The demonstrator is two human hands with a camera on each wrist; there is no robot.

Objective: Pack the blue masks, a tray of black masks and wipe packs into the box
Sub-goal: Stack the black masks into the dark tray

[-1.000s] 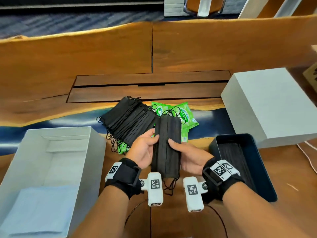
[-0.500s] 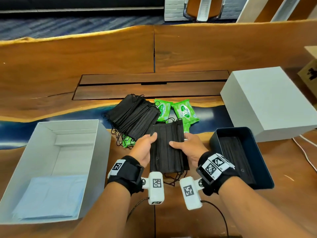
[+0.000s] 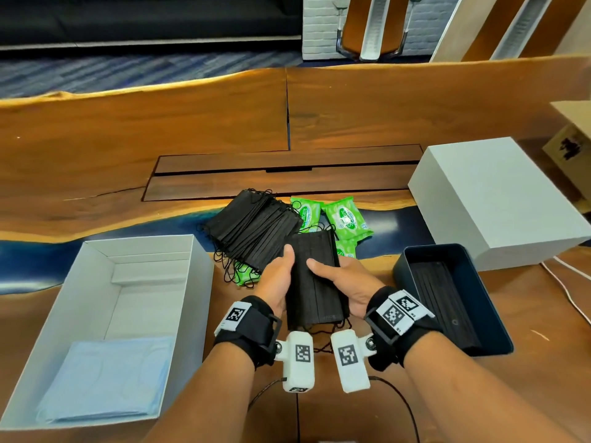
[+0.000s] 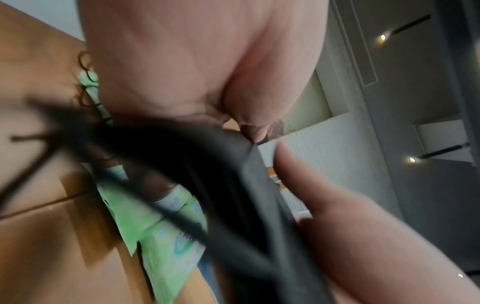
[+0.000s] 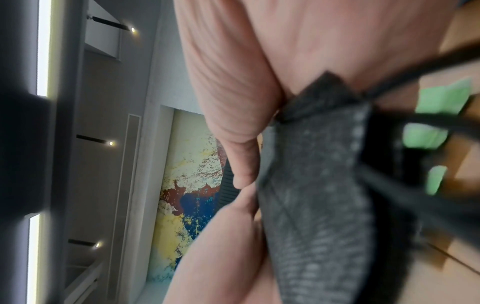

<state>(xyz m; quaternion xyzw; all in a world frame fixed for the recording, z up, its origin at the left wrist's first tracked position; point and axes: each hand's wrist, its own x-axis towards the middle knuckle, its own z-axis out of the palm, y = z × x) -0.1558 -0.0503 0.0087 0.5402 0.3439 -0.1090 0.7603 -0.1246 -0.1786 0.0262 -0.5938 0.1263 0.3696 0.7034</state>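
Both hands hold a small stack of black masks above the table's middle. My left hand grips its left edge, thumb on top. My right hand grips the right edge, thumb laid across the top. The wrist views show that stack pinched against each palm. A larger fanned pile of black masks lies behind. Green wipe packs lie beside and under that pile. The dark blue tray at right holds black masks. The white box at left holds blue masks.
A white box lid stands at the back right, behind the tray. A cardboard carton sits at the far right edge. White cables run along the table at right. A dark inset panel crosses the table's middle.
The held stack has gone from upright and narrow to flatter and tilted, its top face turned toward me. Both hands stay on it, shifted a little toward the right.
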